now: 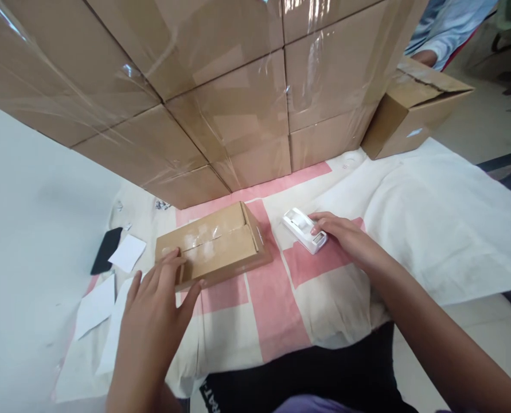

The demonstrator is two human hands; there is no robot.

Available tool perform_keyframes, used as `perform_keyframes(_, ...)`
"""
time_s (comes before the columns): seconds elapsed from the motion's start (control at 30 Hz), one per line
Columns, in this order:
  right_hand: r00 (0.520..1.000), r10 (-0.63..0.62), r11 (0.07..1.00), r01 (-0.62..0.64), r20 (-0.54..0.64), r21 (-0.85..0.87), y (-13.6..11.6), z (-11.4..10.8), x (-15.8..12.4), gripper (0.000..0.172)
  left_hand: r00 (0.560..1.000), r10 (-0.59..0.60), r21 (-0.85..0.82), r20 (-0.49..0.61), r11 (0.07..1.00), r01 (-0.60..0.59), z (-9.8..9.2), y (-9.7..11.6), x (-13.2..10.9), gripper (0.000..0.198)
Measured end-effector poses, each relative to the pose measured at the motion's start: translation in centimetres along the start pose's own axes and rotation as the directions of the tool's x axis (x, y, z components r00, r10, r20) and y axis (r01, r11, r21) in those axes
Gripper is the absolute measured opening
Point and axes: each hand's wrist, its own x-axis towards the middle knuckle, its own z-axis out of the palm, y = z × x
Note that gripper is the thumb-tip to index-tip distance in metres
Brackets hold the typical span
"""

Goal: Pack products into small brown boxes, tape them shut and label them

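A closed, taped cardboard box (214,241) lies on the cloth in front of me. My left hand (163,281) rests at its near left corner, fingers spread over the top and thumb against the near edge. To the right of the box is a small white plastic device (300,226) with a hollow along its body and a little grey window at its near end. My right hand (330,226) grips that near end, thumb on top and fingers along the far side. The device appears to lie on the cloth.
Large cardboard cartons (238,109) wrapped in clear film form a wall behind. Another carton (414,109) stands at the right, beside a person's sleeve (442,43). White papers (128,252) and a black phone-like slab (106,250) lie left, near a white wall (27,241).
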Motion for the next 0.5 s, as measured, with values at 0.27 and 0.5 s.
perform_keyframes(0.27, 0.998, -0.050, 0.997, 0.048, 0.028, 0.059, 0.6, 0.3, -0.1, 0.021, 0.854, 0.074, -0.151, -0.515, 0.973, -0.175, 0.8, 6.5, 0.2, 0.065)
perform_keyframes(0.5, 0.992, -0.118, 0.970, 0.104, 0.052, 0.218, 1.0, 0.2, -0.1, 0.018, 0.876, 0.161, -0.585, -0.455, 0.688, -0.431, 7.8, 19.5, 4.3, 0.061)
